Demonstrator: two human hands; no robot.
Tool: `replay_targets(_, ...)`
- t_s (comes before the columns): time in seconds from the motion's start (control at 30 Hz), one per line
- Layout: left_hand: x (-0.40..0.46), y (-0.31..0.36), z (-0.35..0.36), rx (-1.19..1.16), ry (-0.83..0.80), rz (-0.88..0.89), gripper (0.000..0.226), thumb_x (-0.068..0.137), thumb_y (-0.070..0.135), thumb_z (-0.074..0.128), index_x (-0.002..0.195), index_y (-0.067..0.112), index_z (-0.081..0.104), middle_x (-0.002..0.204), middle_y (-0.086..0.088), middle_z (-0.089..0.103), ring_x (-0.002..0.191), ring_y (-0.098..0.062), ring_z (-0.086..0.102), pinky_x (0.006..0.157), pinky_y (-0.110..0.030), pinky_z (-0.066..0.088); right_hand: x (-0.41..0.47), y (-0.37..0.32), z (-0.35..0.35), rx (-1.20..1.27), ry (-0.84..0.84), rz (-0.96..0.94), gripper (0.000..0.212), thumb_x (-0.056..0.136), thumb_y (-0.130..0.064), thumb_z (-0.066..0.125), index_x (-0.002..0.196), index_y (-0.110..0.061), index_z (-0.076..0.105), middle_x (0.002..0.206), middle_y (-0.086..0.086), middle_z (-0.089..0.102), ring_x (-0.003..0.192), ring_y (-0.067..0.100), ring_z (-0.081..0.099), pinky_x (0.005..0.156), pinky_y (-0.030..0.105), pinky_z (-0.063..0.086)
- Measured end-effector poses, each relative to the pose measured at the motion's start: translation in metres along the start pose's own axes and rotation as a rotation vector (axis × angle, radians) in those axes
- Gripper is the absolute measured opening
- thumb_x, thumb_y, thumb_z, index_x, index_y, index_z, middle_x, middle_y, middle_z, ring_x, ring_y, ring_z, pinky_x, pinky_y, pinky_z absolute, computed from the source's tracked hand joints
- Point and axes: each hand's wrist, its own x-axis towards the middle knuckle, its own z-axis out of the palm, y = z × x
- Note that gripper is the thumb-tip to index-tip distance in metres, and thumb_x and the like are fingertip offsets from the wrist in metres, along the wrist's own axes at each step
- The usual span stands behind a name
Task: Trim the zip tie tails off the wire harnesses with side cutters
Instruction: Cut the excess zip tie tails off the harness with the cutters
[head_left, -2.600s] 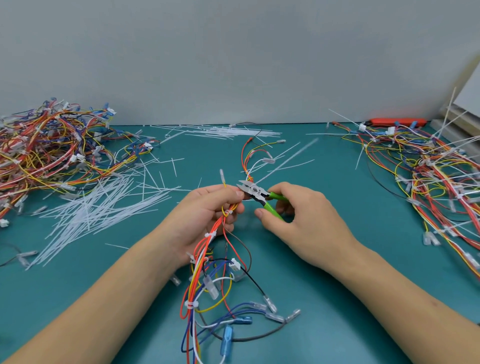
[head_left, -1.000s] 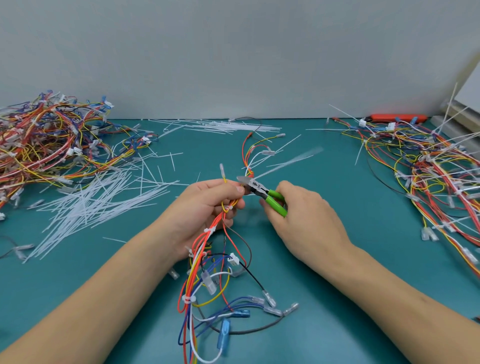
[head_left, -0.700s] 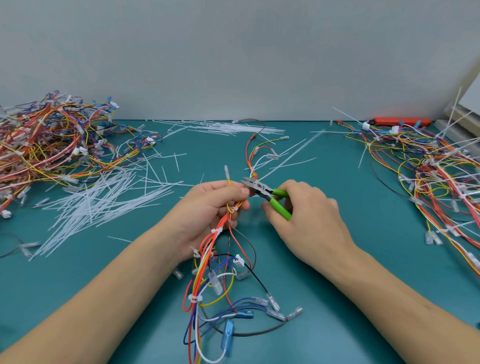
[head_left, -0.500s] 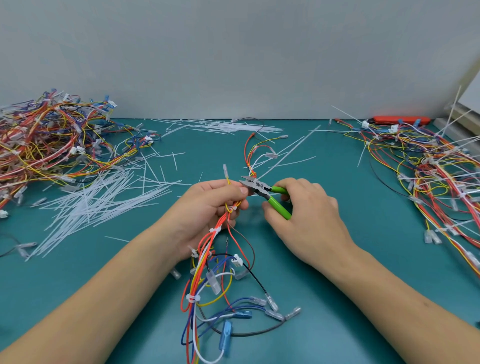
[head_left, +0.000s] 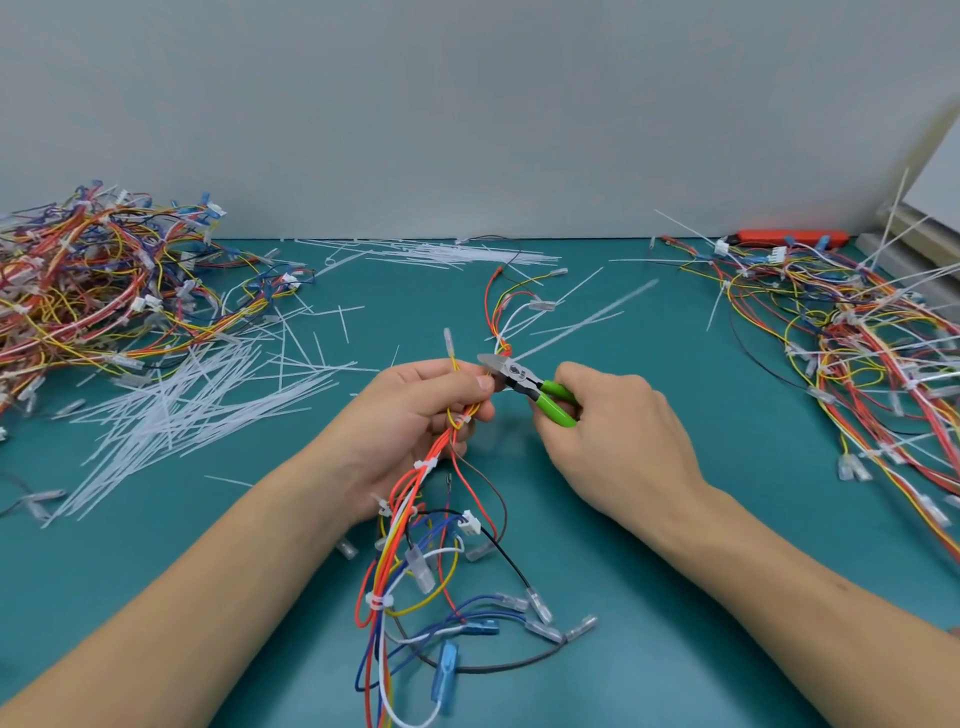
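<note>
I hold the wire bundle (head_left: 441, 447) up off the table (head_left: 675, 649) in my left hand (head_left: 415, 415), pinched near its upper end between thumb and fingers, so the zip tie there stands free and I can turn it toward the blades. The rest of the bundle hangs down toward me, its plugs lying on the table. My right hand (head_left: 618, 436) is wrapped around the green handles of the cutters (head_left: 524, 387), with the nose pointed left at the bundle. The blades look nearly closed on the base of a long white tail (head_left: 582, 325), just beside my left thumb tip; whether they have bitten through I cannot tell. That tail slants up and away to the right, beyond both grips, clear of my fingers. Cut tails (head_left: 171, 410) lie spread on the table to my left, beside a heap of wires (head_left: 88, 291); another heap (head_left: 857, 338), tails sticking out, waits on my right.
</note>
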Motion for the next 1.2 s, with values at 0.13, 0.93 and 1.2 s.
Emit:
replay_targets(0.13,-0.0013,0.0004,0.0012,-0.009,0.01,-0.004,0.01,0.083,0.015,0.073,0.091,0.011,0.077,0.07,-0.007,0.065,0.051,-0.012,0.047,0.047,-0.019,0.041,-0.0017,-0.0004,0.0012,0.026,0.011,0.007,0.036,0.093,-0.046,0.059,0.076,-0.019,0.043,0.061,-0.001,0.052,0.062,0.029,0.052,0.055,0.035,0.044)
replay_targets(0.93,0.0015,-0.0011,-0.0017,-0.002,0.017,-0.024,0.018,0.091,0.011,0.067,0.103,-0.001,0.075,0.07,-0.006,0.065,0.05,-0.011,0.047,0.047,-0.019,0.041,0.0011,0.0004,0.0004,0.006,0.013,-0.013,0.03,0.09,-0.04,0.058,0.076,-0.019,0.041,0.059,0.001,0.05,0.063,0.03,0.051,0.054,0.035,0.041)
replay_targets(1.2,0.0017,-0.0027,-0.0023,-0.003,0.022,-0.018,0.02,0.092,0.011,0.067,0.104,-0.004,0.074,0.071,-0.006,0.066,0.05,-0.012,0.047,0.046,-0.019,0.041,-0.0005,0.0004,0.0014,0.021,-0.005,-0.057,0.019,0.094,-0.044,0.061,0.087,-0.032,0.049,0.08,-0.012,0.054,0.086,0.019,0.05,0.077,0.039,0.039)
